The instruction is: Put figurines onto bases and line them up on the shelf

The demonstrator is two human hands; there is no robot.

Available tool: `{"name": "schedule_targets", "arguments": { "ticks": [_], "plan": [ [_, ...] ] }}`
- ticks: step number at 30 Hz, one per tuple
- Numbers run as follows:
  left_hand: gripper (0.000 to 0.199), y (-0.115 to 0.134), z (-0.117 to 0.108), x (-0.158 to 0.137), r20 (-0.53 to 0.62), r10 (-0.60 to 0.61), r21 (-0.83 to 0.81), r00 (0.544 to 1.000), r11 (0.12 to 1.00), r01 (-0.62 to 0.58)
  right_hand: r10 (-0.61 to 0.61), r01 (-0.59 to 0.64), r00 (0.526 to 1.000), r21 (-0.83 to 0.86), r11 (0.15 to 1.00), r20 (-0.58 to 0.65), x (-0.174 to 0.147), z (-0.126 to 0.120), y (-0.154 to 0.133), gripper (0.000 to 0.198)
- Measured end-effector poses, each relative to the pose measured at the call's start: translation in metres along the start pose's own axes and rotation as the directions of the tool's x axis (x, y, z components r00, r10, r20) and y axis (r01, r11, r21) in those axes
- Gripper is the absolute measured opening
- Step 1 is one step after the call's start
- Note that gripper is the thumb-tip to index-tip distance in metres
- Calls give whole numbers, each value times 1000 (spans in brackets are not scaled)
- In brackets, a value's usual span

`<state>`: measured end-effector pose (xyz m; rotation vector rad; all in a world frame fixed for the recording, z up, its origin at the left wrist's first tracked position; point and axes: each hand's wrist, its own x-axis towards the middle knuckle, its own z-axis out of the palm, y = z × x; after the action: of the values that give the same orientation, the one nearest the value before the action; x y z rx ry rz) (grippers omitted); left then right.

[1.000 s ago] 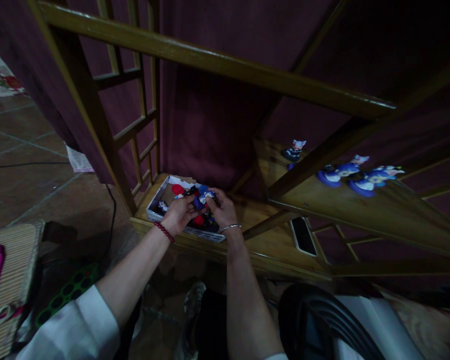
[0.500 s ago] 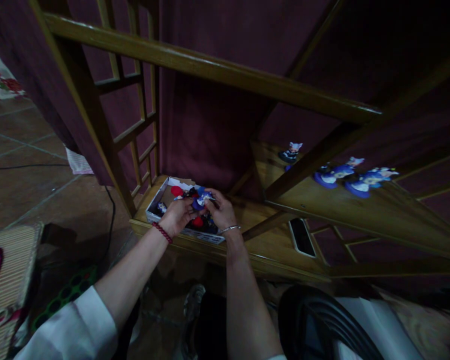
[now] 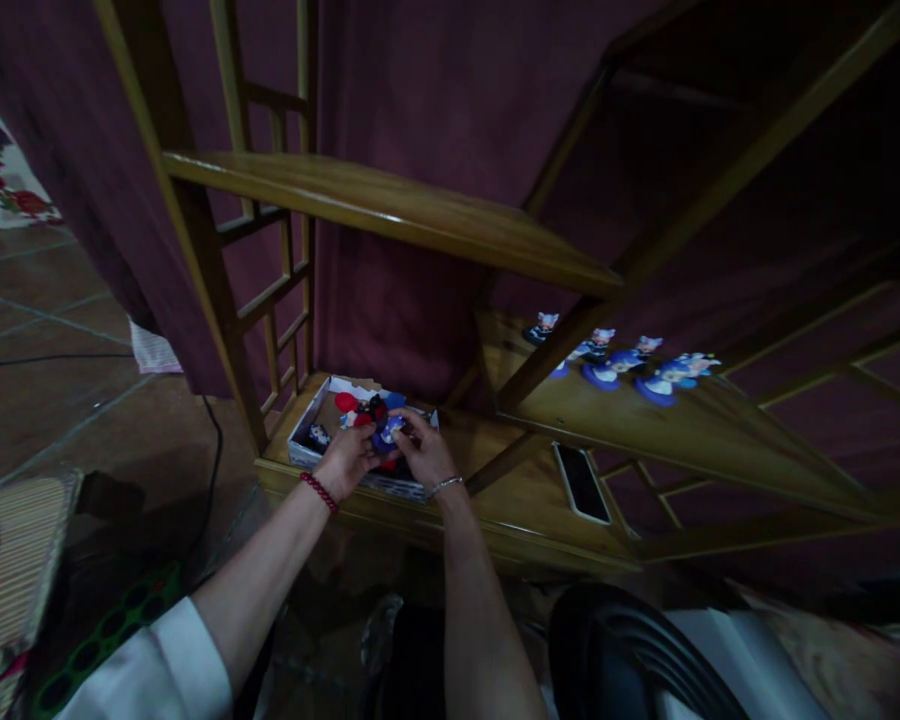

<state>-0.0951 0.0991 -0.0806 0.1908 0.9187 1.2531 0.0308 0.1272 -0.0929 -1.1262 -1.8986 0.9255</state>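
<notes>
Over a shallow white cardboard box [image 3: 309, 452] both of my hands close around a small blue-and-white figurine [image 3: 390, 430]. My left hand [image 3: 347, 462], with a red bead bracelet at the wrist, grips its lower left side. My right hand [image 3: 424, 450], wearing a silver bangle, pinches it from the right. In the box below lie several more figurines and red and dark pieces, among them a small blue-and-white figurine [image 3: 319, 434] in the left corner and a red piece [image 3: 346, 402] near the back. My fingers hide part of the held figurine.
On the raised wooden shelf [image 3: 570, 420] at right stand several figurines [image 3: 616, 366]. A phone [image 3: 581, 483] lies on the lower board. A wooden crossbar [image 3: 390, 205] and upright posts frame the space. A black rounded object [image 3: 607, 640] is at bottom right, a woven-topped seat [image 3: 26, 560] at left.
My view has shifted, so the shelf figurines and phone appear further left and a bit lower. Both hands still hold the blue-and-white figurine over the box.
</notes>
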Motion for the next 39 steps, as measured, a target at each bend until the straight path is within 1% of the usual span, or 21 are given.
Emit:
{"name": "schedule_targets", "arguments": {
  "ticks": [6, 12, 17, 21, 25, 27, 30, 33, 35, 39],
  "plan": [
    [9, -6, -2, -20, -21, 1, 29, 1000, 1000, 0, -21, 21, 1000, -12, 1000, 4, -19, 0, -13, 30],
    [12, -9, 1, -49, 60, 35, 56, 998, 998, -38, -42, 45, 999, -113, 993, 23, -36, -8, -44, 31],
    [11, -4, 10, -77, 92, 49, 35, 995, 998, -52, -88, 88, 996, -160, 983, 8, -48, -17, -73, 31],
    [10, 3, 17, -101, 98, 51, 59, 994, 997, -57, -124, 122, 992, -182, 976, 1, -60, -24, -94, 29],
    [9, 9, 24, -123, 101, 57, 76, 993, 995, -65, -189, 183, 982, -234, 955, -4, -70, -31, -115, 30],
    [9, 11, 26, -132, 119, 60, 98, 991, 993, -72, -210, 203, 978, -232, 951, -5, -74, -34, -123, 30],
    [10, 12, 28, -143, 162, 59, 139, 985, 987, -82, -207, 199, 978, -215, 956, -14, -79, -39, -131, 28],
    [12, 13, 32, -151, 203, 48, 175, 978, 981, -85, -179, 172, 984, -206, 963, -15, -82, -46, -138, 28],
    [13, 14, 36, -156, 219, 59, 172, 974, 980, -98, -163, 161, 987, -189, 969, 5, -84, -51, -142, 28],
    [15, 14, 47, -162, 235, 49, 196, 971, 976, -97, -150, 147, 989, -174, 974, -6, -84, -61, -147, 27]
  ]
}}
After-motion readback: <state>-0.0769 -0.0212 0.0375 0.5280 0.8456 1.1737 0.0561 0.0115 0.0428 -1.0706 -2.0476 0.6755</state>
